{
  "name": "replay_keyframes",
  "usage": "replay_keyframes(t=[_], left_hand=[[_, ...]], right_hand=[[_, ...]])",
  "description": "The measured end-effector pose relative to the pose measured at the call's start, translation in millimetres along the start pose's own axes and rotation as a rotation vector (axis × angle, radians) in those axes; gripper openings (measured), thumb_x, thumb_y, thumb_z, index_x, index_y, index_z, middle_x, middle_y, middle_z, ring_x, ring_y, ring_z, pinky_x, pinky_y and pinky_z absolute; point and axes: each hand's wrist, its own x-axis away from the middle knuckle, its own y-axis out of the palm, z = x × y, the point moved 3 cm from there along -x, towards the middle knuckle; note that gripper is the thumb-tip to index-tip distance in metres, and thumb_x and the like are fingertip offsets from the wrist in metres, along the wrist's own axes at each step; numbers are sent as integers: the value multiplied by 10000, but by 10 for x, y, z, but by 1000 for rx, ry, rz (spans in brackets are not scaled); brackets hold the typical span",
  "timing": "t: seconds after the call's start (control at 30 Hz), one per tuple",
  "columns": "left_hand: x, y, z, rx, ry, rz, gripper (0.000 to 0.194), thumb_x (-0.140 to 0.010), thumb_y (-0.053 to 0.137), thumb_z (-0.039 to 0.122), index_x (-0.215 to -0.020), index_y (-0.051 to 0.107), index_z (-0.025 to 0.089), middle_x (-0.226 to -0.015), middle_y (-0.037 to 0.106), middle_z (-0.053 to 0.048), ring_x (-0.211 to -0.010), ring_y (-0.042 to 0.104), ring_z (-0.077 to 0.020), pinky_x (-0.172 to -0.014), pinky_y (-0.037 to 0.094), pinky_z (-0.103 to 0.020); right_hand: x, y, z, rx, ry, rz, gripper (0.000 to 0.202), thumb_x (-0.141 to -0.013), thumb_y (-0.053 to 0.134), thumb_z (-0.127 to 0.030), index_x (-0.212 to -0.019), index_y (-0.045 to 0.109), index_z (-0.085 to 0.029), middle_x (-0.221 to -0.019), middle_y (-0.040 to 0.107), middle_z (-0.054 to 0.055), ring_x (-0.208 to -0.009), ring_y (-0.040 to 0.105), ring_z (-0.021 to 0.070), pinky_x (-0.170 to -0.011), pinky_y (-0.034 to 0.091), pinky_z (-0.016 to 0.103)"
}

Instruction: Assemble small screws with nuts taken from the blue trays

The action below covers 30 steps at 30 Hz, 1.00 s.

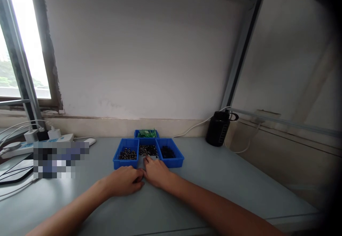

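My left hand (125, 181) rests low over the grey table, just in front of the left blue bin (115, 163). Its fingers are curled closed, and whatever they may hold is hidden. Beside it, almost touching, my right hand (157, 172) has its fingers bent together at the near edge of a pile of small metal and black parts (148, 150). Anything in that grip is too small to make out. Small shiny metal pieces (127, 154) lie in the left bin. The right blue bin (177, 162) contains small dark pieces (167, 152).
Behind these stands another blue bin (136, 132) with green packets (146, 133). A black bottle (217, 129) is at the back right, near a white cable (196, 125). On the left are a power strip (62, 139) with plugs, and a white mouse (91, 141).
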Motion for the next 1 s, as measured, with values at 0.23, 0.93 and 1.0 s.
replay_keyframes(t=[0.23, 0.93, 1.0], left_hand=[[-4, -5, 7, 27, -31, -16, 243, -865, 400, 335, -782, 594, 215, -713, 645, -20, -677, 615, -205, -533, 354, -259], [-30, -8, 59, -8, -34, 28, 227, -858, 405, 325, -794, 586, 204, -719, 645, -35, -697, 618, -220, -578, 395, -262], [-45, 2, 73, 9, -53, 49, 239, -863, 398, 324, -793, 590, 200, -733, 646, -39, -711, 617, -218, -581, 394, -259]], right_hand=[[147, -11, 21, 7, 4, 9, 377, -913, 353, -314, -1131, 559, -85, -1254, 487, 225, -830, 639, 268, -669, 513, 369], [409, -60, 183, -147, -24, 60, 193, -873, 414, -127, -907, 592, -194, -921, 630, 42, -794, 602, 166, -663, 405, 241], [396, -88, 183, -255, -21, 94, 188, -869, 420, -150, -909, 599, -194, -916, 630, 31, -813, 591, 159, -681, 393, 237]])
